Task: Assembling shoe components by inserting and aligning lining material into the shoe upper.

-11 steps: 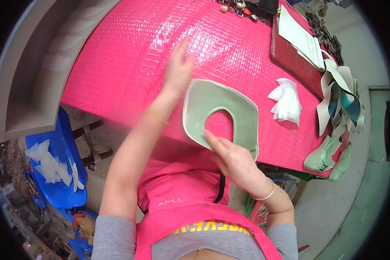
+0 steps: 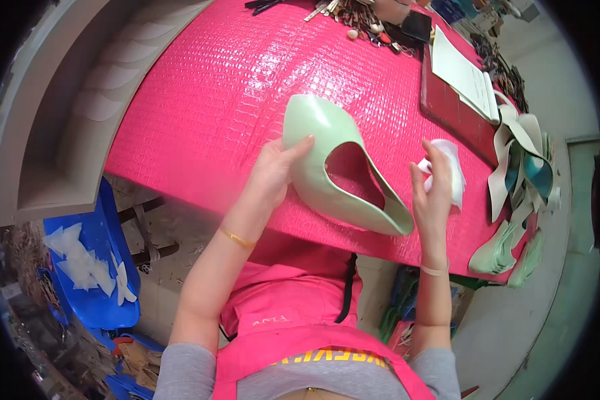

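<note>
A pale green shoe upper [image 2: 320, 137], its smooth rounded side facing up and a wide opening in it, is held over the pink table. My left hand [image 2: 275, 168] grips its left edge, thumb on top and the other fingers mostly hidden beneath. To the right, my right hand [image 2: 433, 197] reaches over a small stack of thin white pieces [image 2: 455, 167], thumb and fingers apart. Whether its fingertips touch the stack I cannot tell.
The pink-covered table [image 2: 207, 100] carries a notepad [image 2: 463, 77] on a dark red board. Green and white uppers [image 2: 527, 143] hang over its right side, with stacked green pieces [image 2: 497, 250] below. A grey shelf [image 2: 67, 167] stands left, above a blue chair [image 2: 107, 300] bearing white scraps.
The upper has turned over from its hollow side to its rounded side. My left hand has come down onto its edge; my right hand has left it and moved right to the white pieces.
</note>
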{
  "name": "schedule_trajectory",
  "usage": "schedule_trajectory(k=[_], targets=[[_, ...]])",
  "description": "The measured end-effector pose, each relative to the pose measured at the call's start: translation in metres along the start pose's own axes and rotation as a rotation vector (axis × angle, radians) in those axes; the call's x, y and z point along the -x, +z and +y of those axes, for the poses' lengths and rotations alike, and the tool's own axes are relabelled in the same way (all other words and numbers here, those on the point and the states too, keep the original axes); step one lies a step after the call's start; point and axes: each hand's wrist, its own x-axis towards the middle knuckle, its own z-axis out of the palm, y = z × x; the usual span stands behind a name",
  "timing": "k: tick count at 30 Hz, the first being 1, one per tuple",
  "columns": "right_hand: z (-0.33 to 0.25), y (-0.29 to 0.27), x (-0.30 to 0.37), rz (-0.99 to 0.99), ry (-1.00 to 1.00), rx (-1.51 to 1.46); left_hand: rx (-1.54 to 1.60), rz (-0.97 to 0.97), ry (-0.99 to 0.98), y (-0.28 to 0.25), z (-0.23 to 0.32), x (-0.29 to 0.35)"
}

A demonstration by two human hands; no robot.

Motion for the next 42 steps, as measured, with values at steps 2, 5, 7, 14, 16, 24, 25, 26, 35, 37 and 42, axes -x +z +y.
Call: schedule_trajectory(k=[2,5,7,14,16,24,25,26,35,37,42], targets=[[-0.053,-0.007,0.0,-0.322,0.213,-0.404,0.057,0.152,0.01,0.009,-0.001,0.002],[-0.078,0.03,-0.006,-0.459,0.06,-0.412,0.201,0.121,0.114,0.024,0.002,-0.002],[-0.083,0.043,-0.022,-0.697,0.181,-0.212,0.064,0.278,0.316,0.028,0.003,-0.006],[-0.103,0.03,0.016,-0.463,0.08,-0.203,0.116,0.173,0.247,0.026,0.026,-0.018],[-0.107,0.019,0.034,-0.496,0.126,-0.173,0.015,0.069,0.096,0.022,0.022,-0.023],[-0.091,0.028,-0.006,-0.652,0.498,-0.652,-0.097,0.002,0.276,0.044,0.014,-0.012],[-0.099,0.028,-0.003,-0.567,0.405,-0.542,-0.153,0.057,0.361,0.043,0.016,-0.011],[-0.11,0.028,0.003,-0.491,0.307,-0.435,-0.208,0.126,0.449,0.041,0.017,-0.009],[-0.122,-0.006,0.09,-0.568,0.077,0.069,-0.288,0.224,0.408,0.017,-0.008,-0.06],[-0.116,-0.011,0.096,-0.545,-0.021,-0.012,-0.203,0.251,0.327,0.018,-0.013,-0.068],[-0.113,-0.055,0.055,-0.516,-0.378,0.152,-0.302,0.11,0.114,0.017,0.008,-0.082]])
